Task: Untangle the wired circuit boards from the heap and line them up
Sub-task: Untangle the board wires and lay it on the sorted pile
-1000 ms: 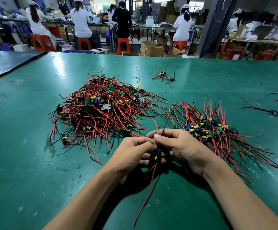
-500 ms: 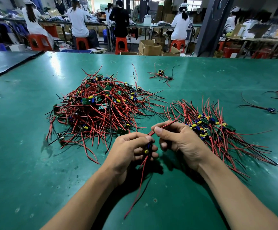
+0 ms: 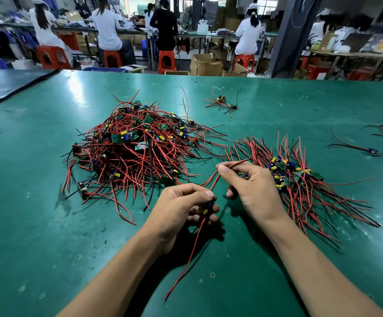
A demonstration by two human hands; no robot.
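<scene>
A tangled heap [image 3: 135, 147] of small green circuit boards with red and black wires lies on the green table, left of centre. To its right, a row of lined-up boards [image 3: 295, 177] has its wires fanned toward me. My left hand [image 3: 181, 209] grips one circuit board [image 3: 206, 208] with blue and yellow parts, its red wire trailing down toward me. My right hand [image 3: 252, 186] pinches another red wire [image 3: 234, 164] of that board between thumb and forefinger, stretched up to the right.
A few loose wired boards [image 3: 222, 102] lie farther back, and others [image 3: 373, 151] sit at the right edge. A second table [image 3: 7, 83] stands at the left. Behind the table [image 3: 48, 225], people sit on red stools among cardboard boxes.
My hands have drawn apart. The right hand slid up along the red wire, pulling it straight toward the lined-up row, while the left hand kept hold of the board.
</scene>
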